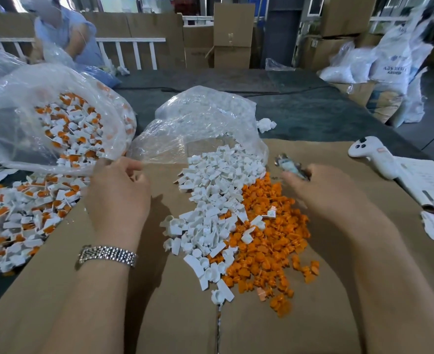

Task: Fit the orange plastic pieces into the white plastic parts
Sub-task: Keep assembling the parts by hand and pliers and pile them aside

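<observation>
A heap of white plastic parts [210, 200] spills from a clear bag [205, 123] onto the cardboard sheet [159, 302]. Right beside it lies a heap of orange pieces [269, 241]. My left hand [119, 190], with a metal watch on the wrist, has curled fingers at the rim of a second clear bag [11, 98] that holds assembled white-and-orange pieces [70, 129]; it seems to grip that rim. My right hand [323, 190] is blurred above the orange heap and pinches a small shiny crumpled object [291, 167].
More assembled pieces [24, 213] lie loose at the left edge. A white controller [374, 157] and papers [428, 180] lie at the right. A person [65, 29] sits at the far left; boxes and white sacks [389, 62] stand behind.
</observation>
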Tool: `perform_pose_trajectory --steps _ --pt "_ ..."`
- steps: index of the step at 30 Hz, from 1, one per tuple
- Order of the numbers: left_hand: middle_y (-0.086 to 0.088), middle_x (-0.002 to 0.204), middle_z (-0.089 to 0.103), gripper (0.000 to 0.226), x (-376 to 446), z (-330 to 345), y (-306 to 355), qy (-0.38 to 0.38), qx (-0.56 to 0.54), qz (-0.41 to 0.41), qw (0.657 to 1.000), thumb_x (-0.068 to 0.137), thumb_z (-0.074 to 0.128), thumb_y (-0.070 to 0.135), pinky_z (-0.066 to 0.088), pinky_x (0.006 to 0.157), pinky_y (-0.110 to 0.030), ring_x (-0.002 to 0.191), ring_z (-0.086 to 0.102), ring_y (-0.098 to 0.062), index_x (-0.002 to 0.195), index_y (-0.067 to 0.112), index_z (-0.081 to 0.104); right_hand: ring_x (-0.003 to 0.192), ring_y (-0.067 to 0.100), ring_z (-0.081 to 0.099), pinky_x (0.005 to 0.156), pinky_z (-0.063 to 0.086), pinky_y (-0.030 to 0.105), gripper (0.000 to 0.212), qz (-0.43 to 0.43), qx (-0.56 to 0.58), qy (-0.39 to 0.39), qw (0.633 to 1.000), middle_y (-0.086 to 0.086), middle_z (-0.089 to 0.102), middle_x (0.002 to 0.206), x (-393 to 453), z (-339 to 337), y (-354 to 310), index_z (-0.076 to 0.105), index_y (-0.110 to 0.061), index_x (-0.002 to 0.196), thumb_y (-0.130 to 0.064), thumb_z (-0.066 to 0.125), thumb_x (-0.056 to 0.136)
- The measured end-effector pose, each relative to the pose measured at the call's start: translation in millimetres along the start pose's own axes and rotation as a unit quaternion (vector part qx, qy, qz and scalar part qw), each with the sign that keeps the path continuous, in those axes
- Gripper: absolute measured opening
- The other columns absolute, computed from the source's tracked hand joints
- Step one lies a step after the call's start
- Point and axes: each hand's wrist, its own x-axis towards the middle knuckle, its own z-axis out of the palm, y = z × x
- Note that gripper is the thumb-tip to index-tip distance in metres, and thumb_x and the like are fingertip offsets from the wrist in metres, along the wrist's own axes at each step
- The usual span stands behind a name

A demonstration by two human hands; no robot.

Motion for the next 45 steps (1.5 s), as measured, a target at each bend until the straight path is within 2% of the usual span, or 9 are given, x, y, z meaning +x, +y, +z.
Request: perform_pose_trajectory --steps 3,6,10,17,23,26,33,38,45 --pt "-0.006 0.114 0.064 0.015 -3 0 4 -0.042 0.020 0.061 0.997 0.093 0.069 0.016 0.048 0.095 -0.051 0.109 0.058 -0.029 0.105 0.020 0.075 0.088 0.026 0.061 0.071 0.048 0.037 0.049 0.039 -0.054 0.007 0.998 0.010 0.063 0.101 14 12 16 0.063 -0.015 0.106 -0.061 0.052 0.095" --pt "0.010 0.095 0.068 0.014 -8 2 11 -0.231 -0.087 0.072 0.966 0.092 0.073 0.015 0.049 0.064 -0.015 0.077 0.063 0.000 0.092 0.029 0.075 0.098 0.029 0.059 0.079 0.049 0.041 0.053 0.046 -0.078 0.001 0.996 0.013 0.060 0.111 20 22 19 0.061 -0.012 0.115 -0.060 0.054 0.095" --pt "0.012 0.095 0.071 0.019 -8 4 8 -0.387 -0.062 0.090 0.916 0.091 0.072 0.012 0.048 0.052 -0.009 0.067 0.063 0.010 0.099 0.028 0.077 0.108 0.032 0.057 0.090 0.051 0.046 0.059 0.044 -0.110 -0.008 0.993 0.015 0.057 0.118 21 27 19 0.060 -0.009 0.120 -0.062 0.054 0.094" --pt "0.011 0.100 0.068 0.018 -8 2 8 -0.409 -0.056 0.105 0.905 0.089 0.072 0.020 0.057 0.073 -0.023 0.085 0.066 -0.007 0.101 0.031 0.077 0.120 0.035 0.047 0.097 0.047 0.050 0.062 0.040 -0.136 -0.004 0.990 0.018 0.051 0.128 18 28 19 0.060 -0.009 0.121 -0.064 0.052 0.094" --pt "0.018 0.101 0.064 0.011 -10 9 8 -0.394 -0.026 0.134 0.909 0.092 0.075 0.036 0.042 0.061 -0.011 0.087 0.061 0.000 0.102 0.035 0.073 0.108 0.022 0.055 0.091 0.049 0.040 0.035 -0.062 -0.049 0.057 0.995 0.003 0.056 0.113 18 23 11 0.065 -0.020 0.114 -0.047 0.067 0.092" --pt "0.018 0.091 0.066 0.011 -16 15 14 -0.375 -0.033 0.140 0.916 0.087 0.079 0.040 0.043 0.055 -0.006 0.076 0.062 0.003 0.091 0.033 0.071 0.102 0.015 0.056 0.088 0.047 0.034 0.020 -0.145 -0.039 0.019 0.988 -0.007 0.061 0.102 12 26 0 0.070 -0.027 0.104 -0.041 0.071 0.090" --pt "0.014 0.079 0.073 0.017 -18 15 17 -0.332 -0.125 0.089 0.931 0.079 0.084 0.043 0.047 0.051 -0.007 0.073 0.066 0.006 0.088 0.038 0.070 0.104 0.017 0.058 0.090 0.046 0.039 0.013 -0.154 -0.112 0.026 0.981 -0.005 0.068 0.107 10 38 -10 0.073 -0.030 0.102 -0.037 0.066 0.095" --pt "0.020 0.082 0.076 0.019 -21 13 20 -0.327 -0.189 0.074 0.923 0.087 0.080 0.035 0.055 0.058 -0.023 0.070 0.072 -0.005 0.099 0.044 0.068 0.090 0.011 0.061 0.078 0.051 0.032 0.012 -0.143 -0.024 0.054 0.988 -0.008 0.070 0.098 10 36 -10 0.073 -0.027 0.097 -0.036 0.067 0.095" --pt "0.009 0.082 0.075 0.030 -21 11 21 -0.316 -0.274 0.054 0.907 0.084 0.083 0.022 0.055 0.059 -0.017 0.071 0.073 -0.011 0.105 0.038 0.068 0.073 0.002 0.064 0.070 0.052 0.020 0.010 -0.157 0.169 0.039 0.972 -0.013 0.068 0.079 3 33 -20 0.073 -0.024 0.090 -0.034 0.074 0.090"
